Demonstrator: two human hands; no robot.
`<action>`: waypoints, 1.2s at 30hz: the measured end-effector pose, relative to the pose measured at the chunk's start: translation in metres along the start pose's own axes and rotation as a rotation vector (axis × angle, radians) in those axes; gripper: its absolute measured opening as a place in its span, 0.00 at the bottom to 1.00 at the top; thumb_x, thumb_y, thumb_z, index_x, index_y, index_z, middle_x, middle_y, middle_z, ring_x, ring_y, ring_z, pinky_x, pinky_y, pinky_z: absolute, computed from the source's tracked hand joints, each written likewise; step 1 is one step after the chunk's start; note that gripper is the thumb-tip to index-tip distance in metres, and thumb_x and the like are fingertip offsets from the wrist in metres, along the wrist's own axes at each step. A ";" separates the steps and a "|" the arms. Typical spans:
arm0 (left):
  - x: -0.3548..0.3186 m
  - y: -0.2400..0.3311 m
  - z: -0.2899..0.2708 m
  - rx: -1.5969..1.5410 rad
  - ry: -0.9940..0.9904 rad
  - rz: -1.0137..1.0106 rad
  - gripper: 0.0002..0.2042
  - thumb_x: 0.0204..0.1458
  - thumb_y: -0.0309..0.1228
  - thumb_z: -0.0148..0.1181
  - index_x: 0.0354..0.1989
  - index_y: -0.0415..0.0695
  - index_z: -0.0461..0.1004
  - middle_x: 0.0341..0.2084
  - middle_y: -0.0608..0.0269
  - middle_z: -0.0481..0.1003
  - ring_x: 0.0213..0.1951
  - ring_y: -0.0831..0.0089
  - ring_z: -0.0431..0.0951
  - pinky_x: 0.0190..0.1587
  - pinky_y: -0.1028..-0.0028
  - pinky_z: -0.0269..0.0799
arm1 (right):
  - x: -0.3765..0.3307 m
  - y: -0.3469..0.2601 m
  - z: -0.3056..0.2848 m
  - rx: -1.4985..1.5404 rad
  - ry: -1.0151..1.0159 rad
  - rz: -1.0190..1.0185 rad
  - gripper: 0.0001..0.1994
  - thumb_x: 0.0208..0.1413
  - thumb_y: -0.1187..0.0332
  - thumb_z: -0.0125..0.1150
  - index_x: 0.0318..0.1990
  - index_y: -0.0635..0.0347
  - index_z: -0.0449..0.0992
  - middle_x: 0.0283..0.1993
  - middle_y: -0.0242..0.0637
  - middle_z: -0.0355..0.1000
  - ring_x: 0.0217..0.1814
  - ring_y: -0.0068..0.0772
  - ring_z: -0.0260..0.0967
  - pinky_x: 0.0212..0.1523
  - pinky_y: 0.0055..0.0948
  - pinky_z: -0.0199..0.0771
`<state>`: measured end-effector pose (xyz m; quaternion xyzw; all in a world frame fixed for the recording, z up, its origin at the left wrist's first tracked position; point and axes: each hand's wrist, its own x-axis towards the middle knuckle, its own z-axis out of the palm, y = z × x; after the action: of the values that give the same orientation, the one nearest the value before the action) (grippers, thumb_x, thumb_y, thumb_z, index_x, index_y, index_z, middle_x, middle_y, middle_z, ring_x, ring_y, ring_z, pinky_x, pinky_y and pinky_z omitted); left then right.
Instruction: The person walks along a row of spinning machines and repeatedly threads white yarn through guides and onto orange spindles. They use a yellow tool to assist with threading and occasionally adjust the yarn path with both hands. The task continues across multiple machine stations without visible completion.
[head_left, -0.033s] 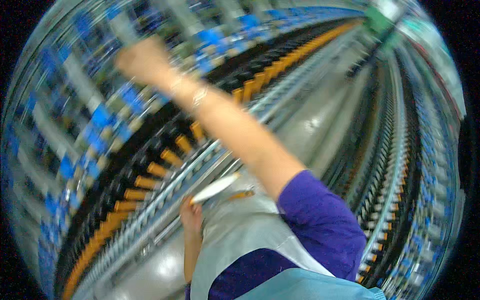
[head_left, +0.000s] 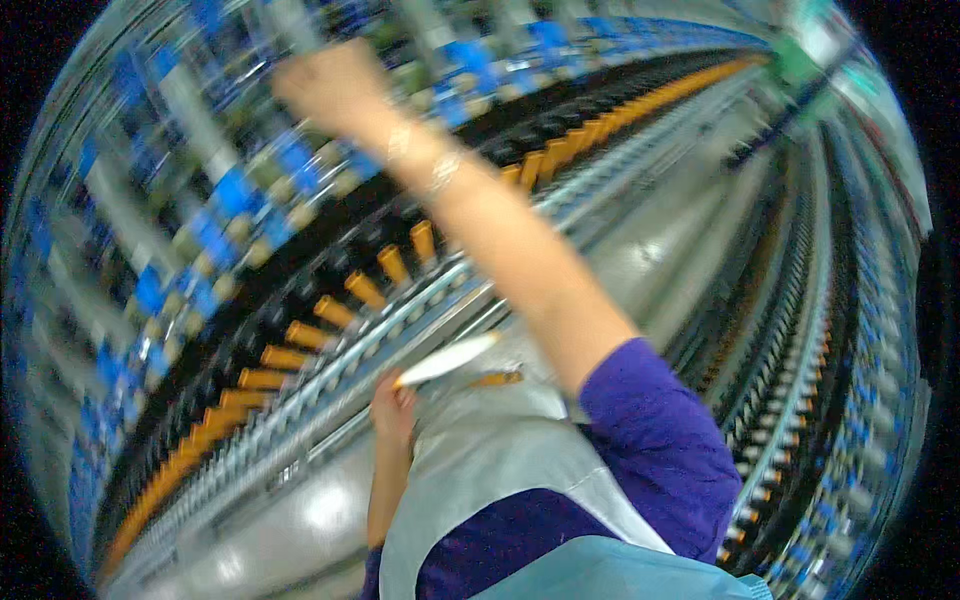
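Note:
My left hand [head_left: 393,408], low beside the apron, is closed on the orange end of a bobbin [head_left: 447,361] wound with white yarn. The bobbin lies slantwise, pointing up and to the right. My right hand [head_left: 335,92] is stretched far out at the upper left, over the row of blue and metal parts [head_left: 240,190] of a long spinning machine. Motion blur smears its fingers, so I cannot make out what it touches or holds. A second orange piece [head_left: 497,379], perhaps a tube, shows at the front of the light apron [head_left: 490,455].
A curved row of orange tubes [head_left: 365,290] stands along the machine, below a black band. Pale rails [head_left: 330,350] run in front of them. Across the grey aisle floor [head_left: 630,255] is another machine row [head_left: 800,340]. A green unit [head_left: 795,62] stands at the far end.
The view has shifted a little, so the machine and both arms appear slightly farther right and mostly higher. My left hand keeps its hold on the bobbin; my right arm stays outstretched.

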<state>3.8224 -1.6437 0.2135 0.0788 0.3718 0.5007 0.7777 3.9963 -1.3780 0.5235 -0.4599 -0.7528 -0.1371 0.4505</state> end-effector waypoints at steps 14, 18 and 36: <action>-0.010 0.009 -0.020 0.022 0.039 0.045 0.06 0.52 0.31 0.54 0.31 0.44 0.65 0.13 0.72 0.55 0.14 0.81 0.55 0.18 0.79 0.47 | 0.002 -0.016 -0.024 0.168 0.080 -0.047 0.16 0.52 0.65 0.54 0.19 0.69 0.71 0.16 0.50 0.65 0.17 0.49 0.63 0.21 0.41 0.64; -0.014 0.011 -0.023 0.000 0.049 0.048 0.05 0.52 0.29 0.53 0.32 0.43 0.64 0.14 0.71 0.56 0.15 0.80 0.55 0.18 0.78 0.47 | 0.001 -0.010 -0.026 0.152 -0.160 0.063 0.16 0.54 0.65 0.52 0.21 0.68 0.72 0.16 0.48 0.66 0.17 0.46 0.64 0.21 0.40 0.65; -0.031 0.009 -0.016 0.275 -0.072 0.128 0.07 0.56 0.29 0.50 0.37 0.38 0.70 0.19 0.65 0.66 0.18 0.78 0.63 0.21 0.78 0.56 | 0.024 -0.042 0.039 -0.147 -0.744 -0.372 0.09 0.44 0.64 0.57 0.28 0.57 0.78 0.33 0.49 0.75 0.36 0.52 0.73 0.38 0.45 0.73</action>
<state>3.7983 -1.6694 0.2221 0.2260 0.4029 0.4904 0.7390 3.9365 -1.3624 0.5294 -0.3655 -0.9224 -0.0942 0.0817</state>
